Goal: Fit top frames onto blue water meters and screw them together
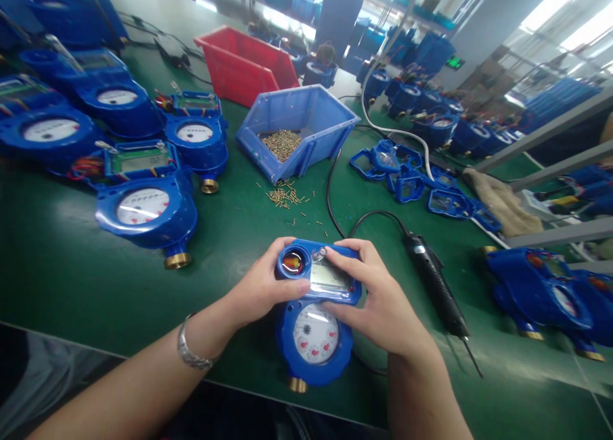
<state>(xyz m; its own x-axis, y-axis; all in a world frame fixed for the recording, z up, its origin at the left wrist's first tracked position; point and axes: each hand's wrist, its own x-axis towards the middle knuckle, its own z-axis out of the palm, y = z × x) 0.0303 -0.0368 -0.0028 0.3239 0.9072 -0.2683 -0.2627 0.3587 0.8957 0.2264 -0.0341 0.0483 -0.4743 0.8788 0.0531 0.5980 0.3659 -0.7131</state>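
A blue water meter (316, 344) with a white dial lies at the table's near edge, its brass fitting pointing toward me. On its far end sits a blue cover (352, 251) framing a display window and a round opening. My left hand (261, 283) grips the cover's left side, thumb on the front near the window. From the right, my right hand (376, 293) holds the same cover, with a fingertip at a small clear part (319, 253) by the window's top edge. An electric screwdriver (435, 287) rests to the right of my right hand.
Brass screws (285, 196) lie loose before a blue bin (325, 130) holding more; a red bin (244, 66) stands behind. Blue cover frames (407, 184) are piled beyond the screwdriver. Several meters stand at left, including a near one (148, 213); others (541, 293) lie right.
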